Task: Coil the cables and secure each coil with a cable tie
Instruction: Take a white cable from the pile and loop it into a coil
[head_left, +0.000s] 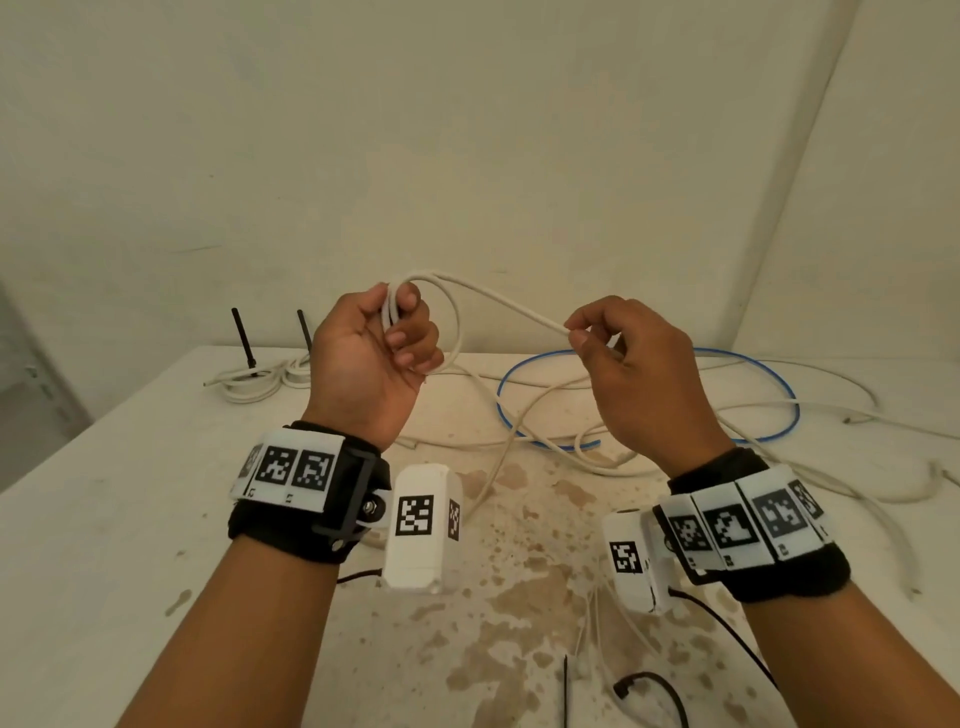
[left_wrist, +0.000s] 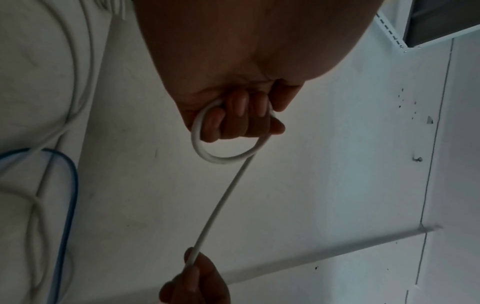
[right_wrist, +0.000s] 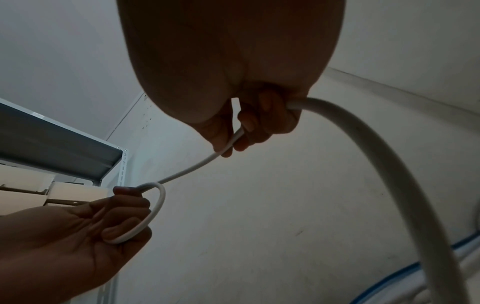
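Note:
A white cable runs between both raised hands above the table. My left hand grips a small loop of it, fingers curled round the strands. My right hand pinches the same cable between thumb and fingers a short way to the right; from there the cable droops down to the table. Two black cable ties lie near the table's front edge. Two white coils with upright black ties sit at the back left.
A blue cable lies in a wide loop on the stained white table, tangled with more loose white cable at the right. Walls close in behind and to the right. A metal shelf with boxes stands to the left.

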